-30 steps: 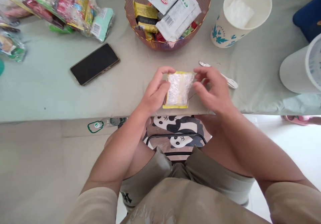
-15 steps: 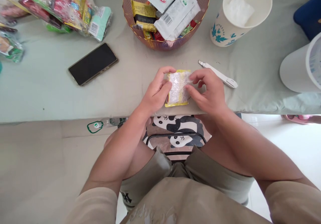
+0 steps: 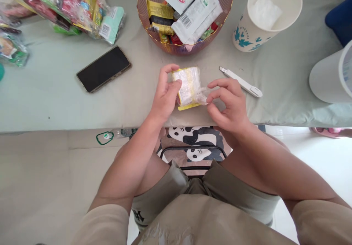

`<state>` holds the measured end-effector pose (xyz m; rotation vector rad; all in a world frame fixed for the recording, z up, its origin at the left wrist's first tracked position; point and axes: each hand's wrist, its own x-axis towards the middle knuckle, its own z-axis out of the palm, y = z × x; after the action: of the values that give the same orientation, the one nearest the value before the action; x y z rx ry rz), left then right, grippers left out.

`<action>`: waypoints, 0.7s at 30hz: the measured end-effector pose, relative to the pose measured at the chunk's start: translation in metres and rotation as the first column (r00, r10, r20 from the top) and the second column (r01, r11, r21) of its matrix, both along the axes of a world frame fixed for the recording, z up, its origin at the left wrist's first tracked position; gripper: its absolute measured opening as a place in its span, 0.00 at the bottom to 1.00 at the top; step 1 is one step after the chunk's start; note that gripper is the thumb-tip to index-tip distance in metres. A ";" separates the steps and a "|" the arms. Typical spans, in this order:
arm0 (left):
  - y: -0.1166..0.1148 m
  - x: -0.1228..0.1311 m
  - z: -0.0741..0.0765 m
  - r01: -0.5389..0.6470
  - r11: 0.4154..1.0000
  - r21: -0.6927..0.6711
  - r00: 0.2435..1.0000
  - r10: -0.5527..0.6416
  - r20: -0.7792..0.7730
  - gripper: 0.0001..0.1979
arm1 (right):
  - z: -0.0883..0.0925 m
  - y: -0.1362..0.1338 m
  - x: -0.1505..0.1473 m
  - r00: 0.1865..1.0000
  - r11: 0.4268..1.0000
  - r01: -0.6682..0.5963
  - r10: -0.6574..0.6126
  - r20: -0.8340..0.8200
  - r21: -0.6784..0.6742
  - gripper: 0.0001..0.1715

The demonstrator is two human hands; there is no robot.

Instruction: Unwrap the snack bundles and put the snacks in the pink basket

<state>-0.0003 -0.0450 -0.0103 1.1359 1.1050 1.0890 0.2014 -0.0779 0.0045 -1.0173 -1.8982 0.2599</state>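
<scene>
A small yellow-edged snack packet (image 3: 187,85) with a clear crinkled front is held just above the table's near edge. My left hand (image 3: 164,97) grips its left side, thumb and fingers wrapped round it. My right hand (image 3: 229,104) pinches a strip of the packet's clear wrapper (image 3: 202,97) at its lower right corner, pulled out to the right. The packet is tilted, its top leaning left.
A pink ribbed basket (image 3: 154,36) full of snack packets stands behind the hands. A black phone (image 3: 103,69) lies to the left, a white utility knife (image 3: 240,82) to the right. Paper cups (image 3: 264,14) and bagged snacks (image 3: 68,7) line the far side of the grey-green table (image 3: 55,98).
The packet has tilted and shifted slightly left and away. My right hand has drawn back to the right, pulling a strip of clear wrapper off the packet's corner.
</scene>
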 end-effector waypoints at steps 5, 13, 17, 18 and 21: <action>0.005 -0.002 0.013 -0.141 0.983 -0.117 0.989 0.146 0.034 0.17 | 0.002 -0.001 -0.001 0.983 0.983 -0.182 0.182 -0.033 0.010 0.12; 0.014 -0.009 0.020 -0.318 0.937 -0.144 0.934 0.336 0.124 0.22 | 0.006 -0.010 -0.008 0.966 0.966 -0.260 0.260 0.008 0.000 0.14; 0.013 -0.008 0.022 -0.337 0.933 -0.123 0.933 0.348 0.088 0.24 | 0.004 -0.013 -0.010 0.920 0.928 -0.366 0.373 0.121 -0.073 0.10; 0.012 -0.008 0.022 -0.319 0.941 -0.117 0.941 0.329 0.075 0.25 | 0.005 -0.013 -0.009 0.890 0.898 -0.420 0.436 0.133 -0.132 0.08; 0.010 -0.010 0.021 -0.217 0.970 -0.110 0.974 0.223 0.038 0.30 | 0.013 -0.014 -0.003 0.803 0.763 -0.567 0.596 -0.001 -0.310 0.02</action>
<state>-0.0099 -0.0345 0.0107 0.9138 1.2555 1.2092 0.1982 -0.0915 0.0172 -0.5920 -2.2791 0.8992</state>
